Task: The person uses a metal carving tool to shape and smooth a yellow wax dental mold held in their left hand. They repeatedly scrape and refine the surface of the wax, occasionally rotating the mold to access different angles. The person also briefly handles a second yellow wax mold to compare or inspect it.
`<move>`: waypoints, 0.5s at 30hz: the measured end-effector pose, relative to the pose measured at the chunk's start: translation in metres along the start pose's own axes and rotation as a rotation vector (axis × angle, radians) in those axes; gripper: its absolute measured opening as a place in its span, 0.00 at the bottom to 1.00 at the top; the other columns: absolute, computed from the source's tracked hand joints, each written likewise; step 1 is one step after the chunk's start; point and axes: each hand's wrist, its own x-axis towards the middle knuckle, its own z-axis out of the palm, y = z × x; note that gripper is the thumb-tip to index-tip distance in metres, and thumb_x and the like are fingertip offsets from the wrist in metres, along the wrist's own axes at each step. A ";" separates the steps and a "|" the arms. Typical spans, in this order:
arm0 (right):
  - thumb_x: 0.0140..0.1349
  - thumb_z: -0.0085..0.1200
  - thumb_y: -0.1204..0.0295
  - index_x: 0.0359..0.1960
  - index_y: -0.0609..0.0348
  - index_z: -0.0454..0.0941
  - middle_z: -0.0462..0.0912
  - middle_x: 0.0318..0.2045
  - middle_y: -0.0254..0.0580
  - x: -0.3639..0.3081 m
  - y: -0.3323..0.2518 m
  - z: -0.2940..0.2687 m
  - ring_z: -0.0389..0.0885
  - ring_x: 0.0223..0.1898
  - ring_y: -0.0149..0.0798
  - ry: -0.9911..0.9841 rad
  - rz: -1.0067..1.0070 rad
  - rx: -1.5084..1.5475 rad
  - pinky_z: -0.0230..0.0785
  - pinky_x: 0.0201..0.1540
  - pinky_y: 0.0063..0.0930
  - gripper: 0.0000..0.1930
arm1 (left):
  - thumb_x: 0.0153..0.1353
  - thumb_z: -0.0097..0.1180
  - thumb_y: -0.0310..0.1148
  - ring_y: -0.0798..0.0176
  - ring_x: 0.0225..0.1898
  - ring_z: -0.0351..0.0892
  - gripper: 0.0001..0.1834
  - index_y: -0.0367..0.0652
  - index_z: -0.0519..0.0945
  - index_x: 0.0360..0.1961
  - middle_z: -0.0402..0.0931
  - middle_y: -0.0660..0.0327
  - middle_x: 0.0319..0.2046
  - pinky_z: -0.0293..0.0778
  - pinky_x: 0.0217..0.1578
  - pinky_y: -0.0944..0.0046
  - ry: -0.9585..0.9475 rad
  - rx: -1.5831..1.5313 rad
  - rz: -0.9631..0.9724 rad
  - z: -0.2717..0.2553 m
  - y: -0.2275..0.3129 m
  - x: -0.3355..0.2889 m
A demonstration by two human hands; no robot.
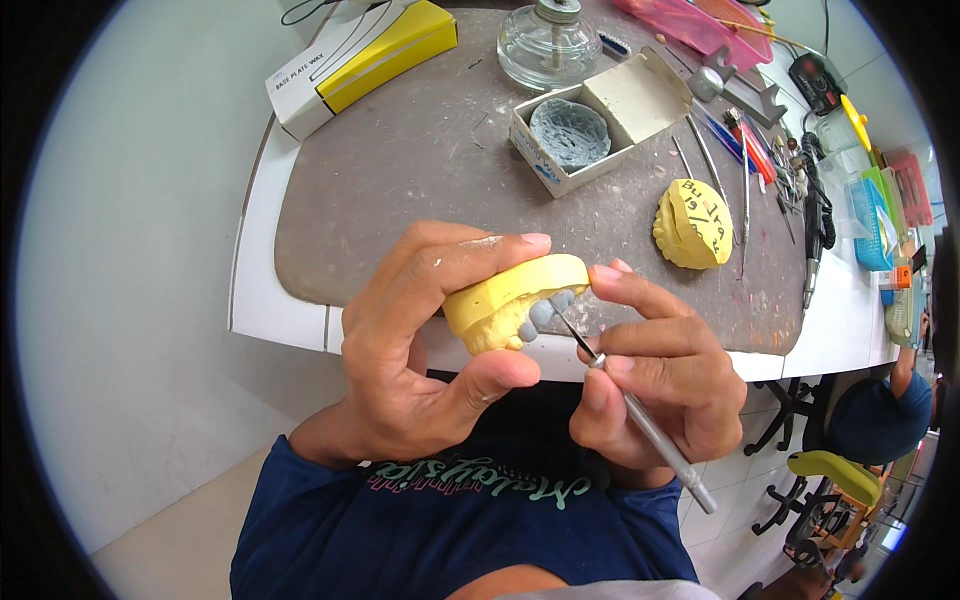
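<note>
Between the fingers and thumb of my left hand (425, 340) is a yellow plaster dental model (500, 300), tilted so its tooth side faces down and toward my right. Several grey-blue wax teeth (543, 313) sit along its edge. My right hand (665, 375) grips a slim metal wax carving knife (655, 437) like a pen, its dark blade touching or very near the wax. My right index fingertip rests against the end of the model. A second yellow plaster model (693, 224), with handwriting on its base, lies on the bench to the right.
An open cardboard box (625, 105) holds a lump of grey-blue wax (570, 133). Behind it stands a glass spirit burner (548, 45). A yellow-and-white box (365, 60) lies at the far left. Metal instruments (745, 190) and a pink tray (690, 25) are at the right. Another person (880, 415) sits farther right.
</note>
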 end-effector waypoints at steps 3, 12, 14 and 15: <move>0.60 0.61 0.75 0.36 0.65 0.74 0.82 0.28 0.53 -0.002 0.000 0.003 0.85 0.44 0.63 0.052 0.028 0.019 0.77 0.53 0.57 0.08 | 0.56 0.67 0.54 0.60 0.38 0.81 0.33 0.33 0.80 0.51 0.79 0.51 0.41 0.76 0.38 0.66 -0.024 0.032 0.042 -0.002 -0.003 0.002; 0.52 0.67 0.79 0.31 0.63 0.75 0.83 0.26 0.49 0.002 -0.001 0.002 0.86 0.43 0.60 0.058 0.026 0.015 0.79 0.50 0.53 0.10 | 0.54 0.69 0.53 0.61 0.38 0.80 0.34 0.33 0.80 0.51 0.78 0.51 0.41 0.76 0.38 0.67 -0.029 -0.018 0.019 -0.001 -0.003 0.002; 0.49 0.70 0.81 0.29 0.62 0.76 0.84 0.25 0.48 0.003 -0.003 0.003 0.87 0.42 0.58 0.076 0.037 0.001 0.81 0.49 0.51 0.12 | 0.54 0.69 0.53 0.61 0.38 0.80 0.35 0.33 0.80 0.51 0.78 0.51 0.40 0.77 0.38 0.67 -0.027 -0.017 0.030 -0.001 -0.005 0.002; 0.49 0.70 0.81 0.29 0.62 0.76 0.84 0.25 0.48 0.004 -0.003 0.004 0.87 0.42 0.58 0.076 0.034 -0.004 0.81 0.49 0.51 0.12 | 0.54 0.69 0.53 0.61 0.38 0.80 0.35 0.33 0.80 0.51 0.78 0.51 0.40 0.77 0.38 0.67 -0.025 -0.014 0.034 -0.001 -0.005 0.001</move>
